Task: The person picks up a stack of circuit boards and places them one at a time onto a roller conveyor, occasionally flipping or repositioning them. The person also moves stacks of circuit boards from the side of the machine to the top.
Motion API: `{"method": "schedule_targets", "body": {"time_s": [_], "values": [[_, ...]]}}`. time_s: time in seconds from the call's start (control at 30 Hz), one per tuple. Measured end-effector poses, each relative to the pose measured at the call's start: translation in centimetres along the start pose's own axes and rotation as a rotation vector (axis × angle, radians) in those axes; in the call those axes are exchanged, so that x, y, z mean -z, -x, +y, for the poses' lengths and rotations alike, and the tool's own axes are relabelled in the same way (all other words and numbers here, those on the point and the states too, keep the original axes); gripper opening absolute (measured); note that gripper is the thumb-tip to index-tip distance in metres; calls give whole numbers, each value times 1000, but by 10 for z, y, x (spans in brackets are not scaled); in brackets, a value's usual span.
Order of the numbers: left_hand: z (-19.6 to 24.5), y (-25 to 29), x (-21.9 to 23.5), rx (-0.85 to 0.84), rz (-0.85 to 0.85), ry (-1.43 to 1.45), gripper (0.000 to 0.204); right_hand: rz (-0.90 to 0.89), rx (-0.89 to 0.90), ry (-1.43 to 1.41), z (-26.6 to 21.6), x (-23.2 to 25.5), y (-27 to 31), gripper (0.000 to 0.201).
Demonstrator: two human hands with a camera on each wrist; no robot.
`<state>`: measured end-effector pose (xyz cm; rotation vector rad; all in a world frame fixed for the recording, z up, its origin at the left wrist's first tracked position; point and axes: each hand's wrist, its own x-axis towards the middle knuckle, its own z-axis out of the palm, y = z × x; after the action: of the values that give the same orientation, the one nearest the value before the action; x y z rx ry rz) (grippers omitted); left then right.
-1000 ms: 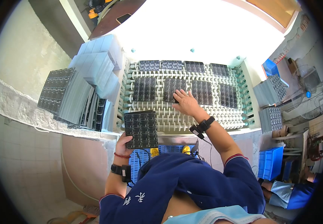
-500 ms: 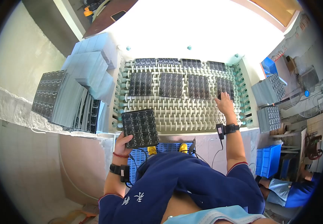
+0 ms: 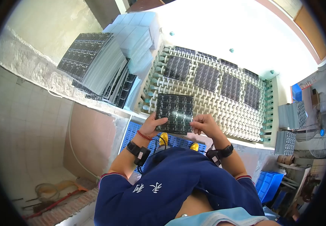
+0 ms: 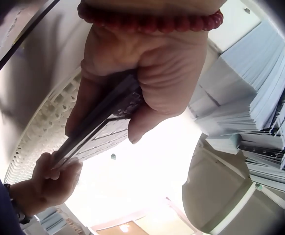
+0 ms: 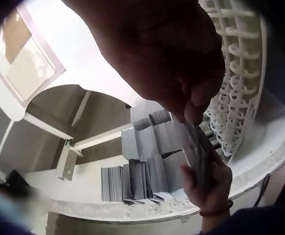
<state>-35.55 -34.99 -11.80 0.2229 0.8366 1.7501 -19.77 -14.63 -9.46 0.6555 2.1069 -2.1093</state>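
Here the stack of black panels (image 3: 173, 109) is clasped by the left hand (image 3: 151, 125), thumb on top; its right edge is pinched by the right hand's (image 3: 206, 125) curled fingers, at the near left of the rollers (image 3: 221, 117).

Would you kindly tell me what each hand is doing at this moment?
Left hand: closed, holding the stack of dark patterned panels.
Right hand: closed, fingertips pinching at the opposite edge of that stack.
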Motion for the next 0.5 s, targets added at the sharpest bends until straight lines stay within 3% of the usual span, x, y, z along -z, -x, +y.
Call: {"method": "schedule_targets", "body": {"time_s": [0.07, 0.2, 0.27, 0.4, 0.5], "values": [[1, 6, 5, -40, 39, 9, 37, -49, -27, -122, 2, -4, -4, 15], [10, 29, 18, -40, 31, 98, 42, 282, 13, -407, 14, 23, -2, 12], [14, 41, 22, -62, -22, 193, 49, 341, 31, -462, 25, 41, -8, 14], [10, 52, 31, -59, -30, 184, 53, 371, 3, -319, 22, 23, -34, 16], [8, 54, 33, -55, 13, 164, 48, 245, 64, -246, 13, -9, -61, 18]]}}
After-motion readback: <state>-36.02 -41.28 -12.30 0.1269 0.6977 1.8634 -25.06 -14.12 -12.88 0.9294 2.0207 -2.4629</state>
